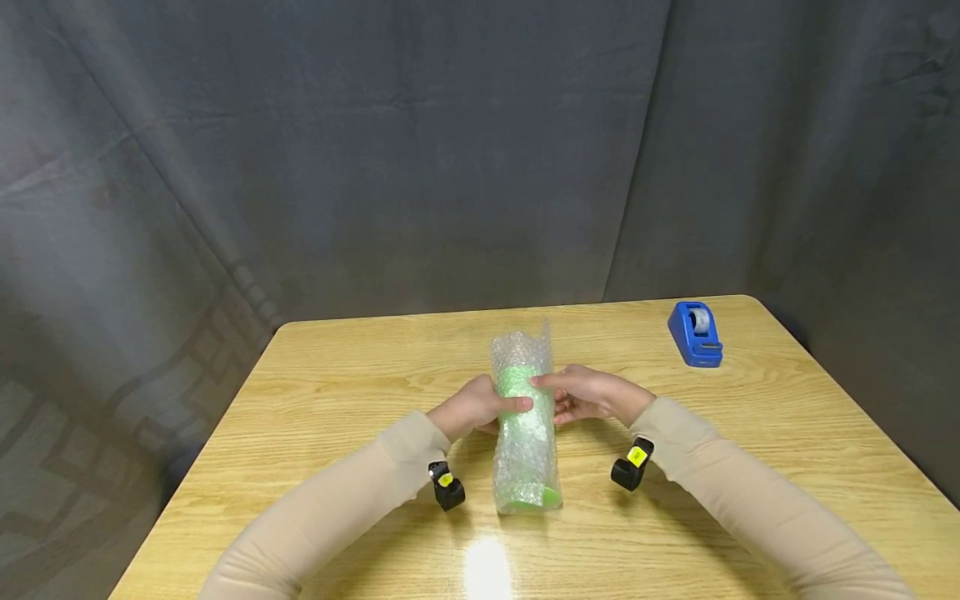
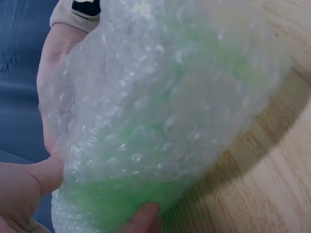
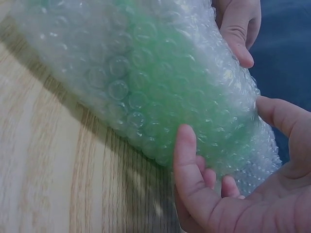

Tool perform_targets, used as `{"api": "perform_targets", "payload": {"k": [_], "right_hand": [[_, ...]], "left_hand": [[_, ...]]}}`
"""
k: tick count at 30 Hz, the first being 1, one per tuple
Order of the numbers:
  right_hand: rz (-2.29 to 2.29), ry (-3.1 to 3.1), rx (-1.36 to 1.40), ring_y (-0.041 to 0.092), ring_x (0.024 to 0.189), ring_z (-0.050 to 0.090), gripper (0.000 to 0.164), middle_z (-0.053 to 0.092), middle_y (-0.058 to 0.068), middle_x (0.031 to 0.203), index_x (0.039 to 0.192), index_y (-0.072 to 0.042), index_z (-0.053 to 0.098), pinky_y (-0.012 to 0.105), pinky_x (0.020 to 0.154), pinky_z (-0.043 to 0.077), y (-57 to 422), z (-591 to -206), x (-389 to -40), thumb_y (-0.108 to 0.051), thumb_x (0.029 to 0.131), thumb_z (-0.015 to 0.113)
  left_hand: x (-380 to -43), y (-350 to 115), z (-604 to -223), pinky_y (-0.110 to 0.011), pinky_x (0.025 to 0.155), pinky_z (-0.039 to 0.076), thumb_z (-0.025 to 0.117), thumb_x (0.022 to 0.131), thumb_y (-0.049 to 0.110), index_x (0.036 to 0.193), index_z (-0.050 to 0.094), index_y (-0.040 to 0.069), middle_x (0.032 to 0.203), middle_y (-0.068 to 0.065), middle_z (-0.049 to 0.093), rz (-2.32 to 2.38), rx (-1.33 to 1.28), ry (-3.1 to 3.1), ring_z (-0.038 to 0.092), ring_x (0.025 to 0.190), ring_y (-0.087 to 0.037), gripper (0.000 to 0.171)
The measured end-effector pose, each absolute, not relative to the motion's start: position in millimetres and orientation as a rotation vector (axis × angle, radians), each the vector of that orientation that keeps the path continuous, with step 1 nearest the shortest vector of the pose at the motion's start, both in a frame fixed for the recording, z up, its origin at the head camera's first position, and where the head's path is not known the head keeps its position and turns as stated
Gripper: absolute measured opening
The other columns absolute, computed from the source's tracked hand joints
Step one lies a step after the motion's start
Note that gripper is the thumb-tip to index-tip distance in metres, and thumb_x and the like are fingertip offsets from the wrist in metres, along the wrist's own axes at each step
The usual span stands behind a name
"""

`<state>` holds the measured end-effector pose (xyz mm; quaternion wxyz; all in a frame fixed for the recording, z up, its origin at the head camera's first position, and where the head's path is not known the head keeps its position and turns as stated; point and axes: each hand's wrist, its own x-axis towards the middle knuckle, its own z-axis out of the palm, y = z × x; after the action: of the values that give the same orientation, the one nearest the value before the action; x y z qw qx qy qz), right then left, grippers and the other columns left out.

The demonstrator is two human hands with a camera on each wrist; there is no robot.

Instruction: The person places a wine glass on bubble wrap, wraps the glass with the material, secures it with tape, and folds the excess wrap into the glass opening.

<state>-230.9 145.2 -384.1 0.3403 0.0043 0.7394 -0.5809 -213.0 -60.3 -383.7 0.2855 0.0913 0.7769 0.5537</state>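
Observation:
A long bundle of clear bubble wrap [image 1: 527, 446] lies between both hands, with a tube-shaped thing inside that shows green toward its two ends. What exactly is inside I cannot tell through the wrap. From the left, my left hand [image 1: 477, 404] grips the bundle, thumb across the top and fingers beneath. My right hand [image 1: 596, 394] holds its right side, thumb on top and fingers curled at the side. In the right wrist view, the right-hand fingertips press against the bubbles [image 3: 160, 87]. The wrap's loose far end sticks up past the green part.
A blue tape dispenser [image 1: 696, 335] with a roll of tape stands at the table's back right. The wooden table [image 1: 360, 367] reaches to a dark grey curtain [image 1: 420, 167] behind it. Black cameras hang at both wrists.

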Motion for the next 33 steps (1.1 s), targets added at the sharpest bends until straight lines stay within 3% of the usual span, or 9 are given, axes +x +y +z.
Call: {"api": "perform_targets", "payload": {"k": [13,19,22,29,33], "right_hand": [[-1.513,1.914,0.044,0.016,0.075,0.058,0.040,0.054,0.006,0.088,0.114,0.005,0.050,0.028,0.077,0.059,145.3,-383.6,-231.9,-0.031,0.097,0.055],[-1.515,1.912,0.023,0.014,0.072,0.058,0.030,0.051,0.003,0.081,0.103,0.000,0.053,0.027,0.076,0.060,146.7,-383.8,-231.7,-0.029,0.098,0.054],[-1.518,1.902,0.002,0.014,0.075,0.057,0.032,0.051,0.004,0.083,0.106,0.003,0.053,0.030,0.081,0.059,148.4,-382.6,-231.4,-0.027,0.098,0.052],[-1.415,1.960,-0.133,0.029,0.101,0.057,0.056,0.047,0.024,0.118,0.136,0.011,0.026,0.043,0.090,0.056,175.0,-375.8,-242.5,-0.028,0.101,0.047],[-1.342,2.082,-0.215,0.031,0.106,0.059,0.057,0.048,0.029,0.126,0.139,0.013,0.027,0.047,0.094,0.054,209.4,-366.5,-254.3,-0.026,0.102,0.045]], "left_hand": [[-211.6,-58.3,-380.4,-0.043,0.088,0.057,0.068,0.091,0.026,0.121,0.055,-0.005,0.109,-0.014,0.066,1.435,0.208,2.141,0.067,0.100,-0.027,0.045],[-211.7,-58.7,-379.4,-0.044,0.088,0.057,0.069,0.091,0.028,0.120,0.055,-0.005,0.108,-0.013,0.065,1.415,0.189,2.163,0.066,0.101,-0.027,0.046],[-211.3,-59.0,-379.3,-0.044,0.088,0.057,0.069,0.090,0.027,0.121,0.054,-0.005,0.110,-0.014,0.065,1.418,0.193,2.161,0.066,0.102,-0.027,0.047],[-210.3,-58.8,-378.2,-0.043,0.086,0.058,0.070,0.089,0.028,0.118,0.056,-0.005,0.106,-0.013,0.066,1.406,0.185,2.186,0.067,0.100,-0.027,0.047],[-210.0,-57.3,-377.6,-0.043,0.086,0.058,0.071,0.088,0.031,0.108,0.056,-0.005,0.096,-0.011,0.062,1.364,0.167,2.235,0.068,0.095,-0.027,0.044]]}}
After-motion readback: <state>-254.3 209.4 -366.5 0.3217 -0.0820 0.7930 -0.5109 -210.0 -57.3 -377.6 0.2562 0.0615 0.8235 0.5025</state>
